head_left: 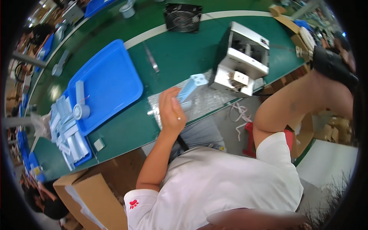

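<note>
My left hand [172,111] is closed around a light blue plastic housing [188,87], above a sheet of bubble wrap [207,97] on the green table. The housing has a long, boxy handle, whose end with small openings points up and away; a rounded part shows below my fingers. My right forearm [295,101] is raised toward the right rim, a black band-like thing [333,69] near its wrist. The fingers of that hand cannot be made out. Right of the housing stands a silver and black machine [245,57] with a metal block on its front.
To the left lies a blue tray [111,73] with a similar housing [79,101] at its edge; several light blue parts [69,130] are heaped beside it. A black fan [183,18] stands at the back. Cardboard boxes [92,199] and a red stool [250,142] are below the table.
</note>
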Demonstrator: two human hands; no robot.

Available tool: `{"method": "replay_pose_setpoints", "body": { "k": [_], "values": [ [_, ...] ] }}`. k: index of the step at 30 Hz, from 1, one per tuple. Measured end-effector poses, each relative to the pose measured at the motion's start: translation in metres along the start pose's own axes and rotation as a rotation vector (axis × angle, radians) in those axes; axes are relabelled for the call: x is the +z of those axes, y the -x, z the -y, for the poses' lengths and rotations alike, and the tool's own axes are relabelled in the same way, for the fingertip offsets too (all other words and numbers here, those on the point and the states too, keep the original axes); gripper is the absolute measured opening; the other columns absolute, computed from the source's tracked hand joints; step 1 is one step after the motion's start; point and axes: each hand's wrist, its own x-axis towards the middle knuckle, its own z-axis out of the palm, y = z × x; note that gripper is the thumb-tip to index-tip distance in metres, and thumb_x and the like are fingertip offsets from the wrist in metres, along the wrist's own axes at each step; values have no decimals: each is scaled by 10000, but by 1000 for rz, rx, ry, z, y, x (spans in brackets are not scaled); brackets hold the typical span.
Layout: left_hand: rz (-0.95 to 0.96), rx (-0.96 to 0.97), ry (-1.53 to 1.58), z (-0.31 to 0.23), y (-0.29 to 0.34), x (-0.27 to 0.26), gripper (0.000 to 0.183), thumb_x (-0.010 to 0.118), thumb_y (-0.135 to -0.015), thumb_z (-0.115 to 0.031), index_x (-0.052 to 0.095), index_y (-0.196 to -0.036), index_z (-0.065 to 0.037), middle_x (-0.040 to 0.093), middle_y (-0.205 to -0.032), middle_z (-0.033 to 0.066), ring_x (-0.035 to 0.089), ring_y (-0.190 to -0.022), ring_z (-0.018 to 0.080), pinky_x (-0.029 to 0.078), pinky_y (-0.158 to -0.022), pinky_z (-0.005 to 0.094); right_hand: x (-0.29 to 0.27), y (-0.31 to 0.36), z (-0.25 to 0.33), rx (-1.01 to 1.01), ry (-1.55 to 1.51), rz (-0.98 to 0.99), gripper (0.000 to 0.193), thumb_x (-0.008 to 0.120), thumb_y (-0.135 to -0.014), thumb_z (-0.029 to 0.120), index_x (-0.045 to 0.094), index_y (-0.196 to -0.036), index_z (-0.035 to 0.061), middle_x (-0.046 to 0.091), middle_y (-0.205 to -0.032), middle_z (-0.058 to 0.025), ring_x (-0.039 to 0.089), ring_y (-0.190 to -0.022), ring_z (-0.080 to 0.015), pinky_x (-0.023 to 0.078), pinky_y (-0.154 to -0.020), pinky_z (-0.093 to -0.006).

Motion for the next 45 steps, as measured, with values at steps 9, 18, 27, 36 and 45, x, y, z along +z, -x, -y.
{"method": "replay_pose_setpoints", "body": {
  "k": [9,18,27,36,45],
  "values": [
    [51,74,-60,-1,0,6,334,358,-1052,-103,636,-1054,83,658,-1110,245,643,-999,389,487,-907,433,6,49,30,213,84,128,569,437,-1030,522,583,-1007,-28,629,-809,-166,616,-648,-263,554,-630,-376],
    [55,99,-62,-8,-1,8,274,417,-1022,-90,643,-1067,58,674,-1084,226,631,-996,388,477,-914,465,51,91,-1,93,288,260,642,450,-1031,651,612,-924,38,622,-735,-81,601,-530,-155,528,-509,-296],
    [82,179,-39,-5,-3,6,261,430,-1015,-90,655,-1055,37,673,-1073,214,635,-979,376,492,-901,455,-34,80,-7,670,-83,257,785,458,-889,688,549,-1213,-21,599,-1056,-200,571,-774,-286,482,-702,-409],
    [82,186,-49,-2,-1,4,230,500,-963,-88,667,-1082,16,671,-1094,190,620,-989,387,500,-903,481,-10,85,6,746,-516,307,772,484,-900,672,549,-1224,-26,566,-1066,-199,547,-762,-239,456,-668,-365],
    [75,153,-29,-2,-2,3,265,434,-1013,-81,668,-1060,35,677,-1097,202,630,-1008,364,491,-916,439,61,135,-14,677,-438,296,826,509,-893,722,549,-1237,-27,560,-1080,-188,547,-766,-224,455,-658,-366]
  ]
}}
